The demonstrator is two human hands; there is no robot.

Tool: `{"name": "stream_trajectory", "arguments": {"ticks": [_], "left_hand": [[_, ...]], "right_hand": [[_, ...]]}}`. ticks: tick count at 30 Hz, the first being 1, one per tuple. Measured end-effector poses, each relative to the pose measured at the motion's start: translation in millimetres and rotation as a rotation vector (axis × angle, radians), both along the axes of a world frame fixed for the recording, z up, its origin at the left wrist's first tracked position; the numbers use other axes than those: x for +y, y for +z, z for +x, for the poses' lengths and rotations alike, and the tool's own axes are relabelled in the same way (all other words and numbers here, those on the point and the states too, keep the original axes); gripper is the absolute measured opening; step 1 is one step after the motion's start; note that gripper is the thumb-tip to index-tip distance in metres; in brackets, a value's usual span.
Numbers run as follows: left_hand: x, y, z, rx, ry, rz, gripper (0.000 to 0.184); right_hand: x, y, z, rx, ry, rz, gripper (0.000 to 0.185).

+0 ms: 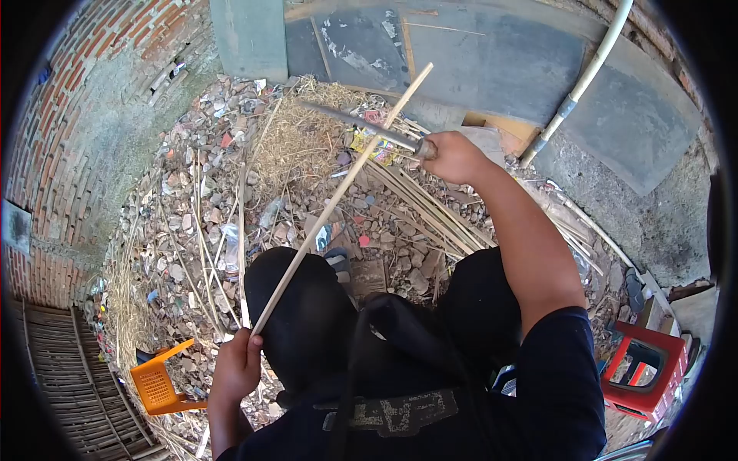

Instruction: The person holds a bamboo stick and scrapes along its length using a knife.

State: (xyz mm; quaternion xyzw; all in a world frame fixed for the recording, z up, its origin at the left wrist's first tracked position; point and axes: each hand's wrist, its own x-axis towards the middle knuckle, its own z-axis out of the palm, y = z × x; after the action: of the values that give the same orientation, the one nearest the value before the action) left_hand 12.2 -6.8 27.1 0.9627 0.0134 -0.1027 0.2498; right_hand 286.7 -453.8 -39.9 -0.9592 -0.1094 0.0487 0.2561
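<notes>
A long, pale bamboo strip (330, 206) slants up and to the right across the middle of the view. Its lower end is in my left hand (237, 365), whose fingers are closed round it beside my left knee. My right hand (453, 157) grips the handle of a long knife (369, 127). The blade points left and crosses the strip near its upper end. Below the knife, a bundle of split bamboo strips (430, 207) lies on the rubble, reaching toward my right knee. More thin strips (206, 250) lie on the ground at the left.
Stones and litter (392, 242) cover the ground, with dry shavings (296, 146) ahead. An orange plastic stool (156, 384) stands at lower left, a red crate (665, 376) at lower right. A brick wall (73, 123) is on the left; a pipe (576, 88) leans at upper right.
</notes>
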Motion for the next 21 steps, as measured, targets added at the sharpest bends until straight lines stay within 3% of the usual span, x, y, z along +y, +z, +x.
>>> {"name": "stream_trajectory", "arguments": {"ticks": [6,7,9,11,14,20,21], "left_hand": [[8,-8,-7,0.127,-0.019,-0.157,0.036],[12,-12,-13,0.132,-0.014,-0.175,0.036],[10,-15,-17,0.112,0.011,-0.208,0.037],[5,-15,-18,0.114,0.045,-0.190,0.038],[1,-14,-17,0.070,0.035,-0.173,0.039],[3,-29,-17,0.026,0.028,-0.131,0.040],[5,-31,-20,0.014,0.026,-0.131,0.040]], "right_hand": [[30,45,-37,0.016,0.317,-0.130,0.019],[23,30,-26,0.142,0.259,-0.059,0.026],[-4,-13,2,0.102,0.092,0.114,0.030],[-12,-8,6,0.155,-0.052,0.197,0.038],[-5,4,-4,0.057,0.018,0.043,0.036],[25,59,-36,0.112,0.310,-0.075,0.032],[19,42,-27,0.117,0.221,0.019,0.033]]}}
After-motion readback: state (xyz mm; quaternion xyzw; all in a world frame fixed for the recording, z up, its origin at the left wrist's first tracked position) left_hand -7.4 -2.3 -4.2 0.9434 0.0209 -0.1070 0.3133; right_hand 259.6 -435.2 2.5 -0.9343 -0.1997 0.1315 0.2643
